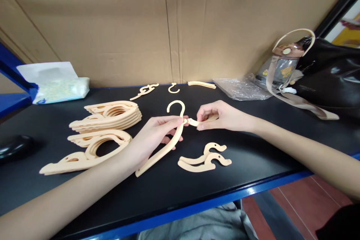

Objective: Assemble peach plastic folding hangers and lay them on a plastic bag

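My left hand [160, 131] pinches a cream hanger hook joined to a long curved hanger arm [161, 152], near the joint below the hook. In my right hand [212, 116] is a second cream hanger arm [193, 122], closed between the fingers, its end close to that joint; whether they touch I cannot tell. Below the hands lie two small curved hanger pieces [205, 162], side by side. Two stacks of folded cream hangers, an upper stack [112, 116] and a lower stack [84, 157], lie left of my left hand, the lower one partly behind my forearm.
Along the back lie a small hanger piece [144, 92], a loose hook [174, 89] and straight arms [201, 84]. A tissue pack [60, 88] and black mouse [15, 146] sit left. Clear plastic bags [243, 88], a strapped water bottle [281, 67] and a black bag [332, 78] stand right.
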{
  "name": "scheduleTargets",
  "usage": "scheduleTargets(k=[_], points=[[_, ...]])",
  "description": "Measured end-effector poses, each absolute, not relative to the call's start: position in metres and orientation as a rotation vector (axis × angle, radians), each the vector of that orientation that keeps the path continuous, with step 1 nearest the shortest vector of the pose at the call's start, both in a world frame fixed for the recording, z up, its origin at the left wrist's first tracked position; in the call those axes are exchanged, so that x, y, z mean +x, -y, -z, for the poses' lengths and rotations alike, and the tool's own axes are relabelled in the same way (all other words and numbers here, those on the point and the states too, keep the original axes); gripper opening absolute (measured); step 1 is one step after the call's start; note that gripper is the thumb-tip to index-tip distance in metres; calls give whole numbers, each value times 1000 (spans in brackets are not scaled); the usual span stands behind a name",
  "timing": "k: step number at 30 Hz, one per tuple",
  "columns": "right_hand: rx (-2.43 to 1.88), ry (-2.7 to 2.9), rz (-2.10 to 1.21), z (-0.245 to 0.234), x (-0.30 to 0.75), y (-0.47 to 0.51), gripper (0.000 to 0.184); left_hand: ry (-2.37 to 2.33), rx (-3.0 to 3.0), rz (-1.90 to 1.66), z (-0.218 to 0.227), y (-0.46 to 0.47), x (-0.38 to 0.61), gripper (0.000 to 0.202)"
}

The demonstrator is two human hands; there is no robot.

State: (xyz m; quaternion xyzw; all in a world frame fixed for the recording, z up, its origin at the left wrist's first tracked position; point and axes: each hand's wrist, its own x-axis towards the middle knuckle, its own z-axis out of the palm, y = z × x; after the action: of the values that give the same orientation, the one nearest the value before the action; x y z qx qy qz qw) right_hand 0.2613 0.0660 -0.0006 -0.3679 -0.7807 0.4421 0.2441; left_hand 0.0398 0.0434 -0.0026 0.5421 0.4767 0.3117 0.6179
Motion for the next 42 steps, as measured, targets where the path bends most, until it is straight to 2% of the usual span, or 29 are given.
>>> scheduleTargets(k=[22,36,42], points=[[-1026,2173,-1228,0,264,-65,22,-990,1387,-548,3,-43,34,31],[-1055,2182,-1255,-6,262,-59,19,-936,1506,-567,-3,-40,36,19],[-1046,2206,-1251,0,262,-62,20,-963,1581,-581,0,-39,37,22]])
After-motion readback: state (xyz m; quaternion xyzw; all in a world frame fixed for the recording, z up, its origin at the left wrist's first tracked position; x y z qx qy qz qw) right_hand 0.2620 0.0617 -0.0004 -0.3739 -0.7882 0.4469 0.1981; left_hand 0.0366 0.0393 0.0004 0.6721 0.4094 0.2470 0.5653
